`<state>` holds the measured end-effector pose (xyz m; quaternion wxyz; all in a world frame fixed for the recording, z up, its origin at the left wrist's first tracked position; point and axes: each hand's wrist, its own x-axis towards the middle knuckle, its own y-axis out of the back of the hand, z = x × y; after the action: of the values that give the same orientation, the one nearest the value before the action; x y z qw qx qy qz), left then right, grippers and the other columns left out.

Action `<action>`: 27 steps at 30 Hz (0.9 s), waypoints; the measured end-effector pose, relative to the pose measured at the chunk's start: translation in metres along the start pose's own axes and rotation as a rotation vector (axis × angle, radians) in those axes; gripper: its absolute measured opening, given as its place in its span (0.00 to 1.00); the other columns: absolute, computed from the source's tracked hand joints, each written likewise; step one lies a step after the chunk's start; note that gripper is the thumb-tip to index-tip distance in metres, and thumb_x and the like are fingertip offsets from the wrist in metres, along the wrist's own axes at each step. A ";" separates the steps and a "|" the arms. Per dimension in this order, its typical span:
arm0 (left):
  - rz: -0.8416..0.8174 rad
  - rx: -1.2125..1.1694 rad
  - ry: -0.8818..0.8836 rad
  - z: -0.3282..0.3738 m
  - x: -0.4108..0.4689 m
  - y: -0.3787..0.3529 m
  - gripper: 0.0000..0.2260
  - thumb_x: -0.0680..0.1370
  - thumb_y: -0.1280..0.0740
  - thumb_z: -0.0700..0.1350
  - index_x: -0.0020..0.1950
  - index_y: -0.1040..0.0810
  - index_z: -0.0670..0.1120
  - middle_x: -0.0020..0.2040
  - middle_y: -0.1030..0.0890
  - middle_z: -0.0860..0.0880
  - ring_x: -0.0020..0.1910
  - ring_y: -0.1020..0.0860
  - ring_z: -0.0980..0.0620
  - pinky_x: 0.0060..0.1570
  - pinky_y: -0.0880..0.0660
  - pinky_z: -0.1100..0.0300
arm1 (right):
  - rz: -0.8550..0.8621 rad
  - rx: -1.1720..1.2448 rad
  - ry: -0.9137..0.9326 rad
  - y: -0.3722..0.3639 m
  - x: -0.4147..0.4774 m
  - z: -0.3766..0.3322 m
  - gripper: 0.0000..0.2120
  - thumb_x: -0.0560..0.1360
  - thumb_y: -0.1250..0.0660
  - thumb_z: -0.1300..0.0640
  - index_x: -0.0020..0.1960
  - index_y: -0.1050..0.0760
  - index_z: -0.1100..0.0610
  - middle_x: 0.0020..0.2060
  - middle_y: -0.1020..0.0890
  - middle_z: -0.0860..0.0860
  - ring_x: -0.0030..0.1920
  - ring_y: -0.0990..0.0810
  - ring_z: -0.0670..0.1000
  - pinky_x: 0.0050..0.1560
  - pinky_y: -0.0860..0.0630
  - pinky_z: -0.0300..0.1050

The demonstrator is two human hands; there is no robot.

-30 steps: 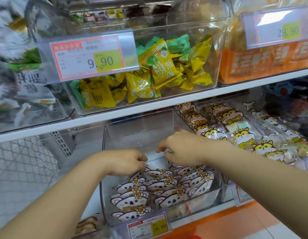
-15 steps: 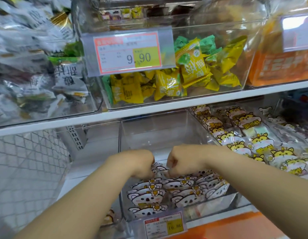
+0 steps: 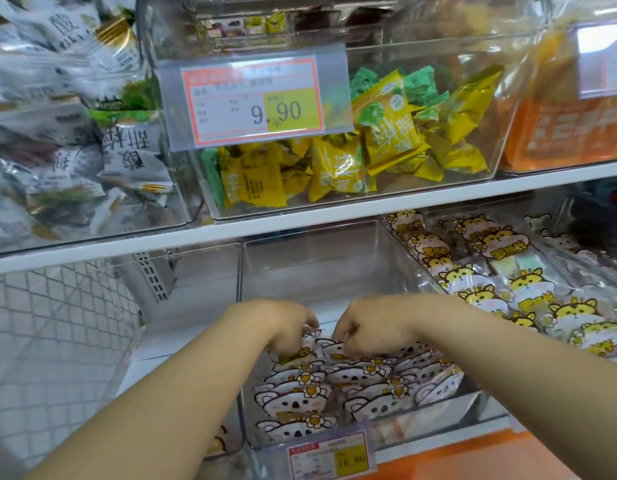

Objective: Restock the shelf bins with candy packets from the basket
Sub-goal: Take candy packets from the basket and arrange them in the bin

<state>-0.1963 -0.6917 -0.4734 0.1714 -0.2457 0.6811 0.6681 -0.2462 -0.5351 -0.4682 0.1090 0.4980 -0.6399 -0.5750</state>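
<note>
Among packets (image 3: 300, 403), both hands' (image 3: 283, 323) (image 3: 373, 323) fingertips lie hidden.

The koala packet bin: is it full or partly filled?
Partly filled: koala packets fill only the front of the bin; its back floor is bare.

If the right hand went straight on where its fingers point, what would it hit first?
The right hand curls downward, so likely the white koala-printed candy packets in the clear plastic bin; it seems to touch them.
</note>
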 end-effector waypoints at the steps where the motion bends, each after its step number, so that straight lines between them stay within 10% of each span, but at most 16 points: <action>1: 0.001 0.022 -0.008 -0.001 -0.001 0.002 0.29 0.80 0.37 0.39 0.80 0.39 0.56 0.76 0.30 0.49 0.69 0.28 0.45 0.66 0.26 0.50 | -0.003 -0.003 -0.001 0.000 0.000 -0.001 0.10 0.77 0.40 0.56 0.40 0.24 0.55 0.35 0.26 0.50 0.38 0.29 0.53 0.41 0.32 0.46; 11: -0.106 0.110 -0.042 0.006 -0.012 0.021 0.26 0.82 0.33 0.45 0.78 0.36 0.51 0.72 0.27 0.48 0.66 0.26 0.45 0.55 0.29 0.56 | -0.067 -0.101 -0.076 0.006 -0.003 -0.012 0.10 0.80 0.46 0.60 0.40 0.34 0.61 0.32 0.37 0.54 0.32 0.41 0.52 0.35 0.41 0.48; 17: -0.148 0.078 -0.033 0.007 -0.013 0.022 0.27 0.80 0.31 0.43 0.78 0.35 0.53 0.69 0.24 0.47 0.65 0.24 0.44 0.57 0.26 0.53 | -0.104 0.002 -0.099 0.007 -0.006 -0.008 0.22 0.78 0.40 0.41 0.66 0.25 0.52 0.62 0.20 0.50 0.60 0.23 0.53 0.66 0.27 0.54; 27: -0.121 0.040 -0.023 0.007 -0.014 0.021 0.33 0.79 0.29 0.45 0.80 0.41 0.55 0.75 0.31 0.49 0.67 0.26 0.45 0.52 0.29 0.57 | -0.012 0.051 -0.094 0.012 -0.006 0.001 0.26 0.75 0.42 0.34 0.67 0.26 0.47 0.66 0.25 0.47 0.63 0.26 0.52 0.67 0.29 0.55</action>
<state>-0.1970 -0.6837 -0.4485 0.2241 -0.2755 0.6763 0.6454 -0.2500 -0.5316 -0.4555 0.0625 0.4768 -0.6557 -0.5821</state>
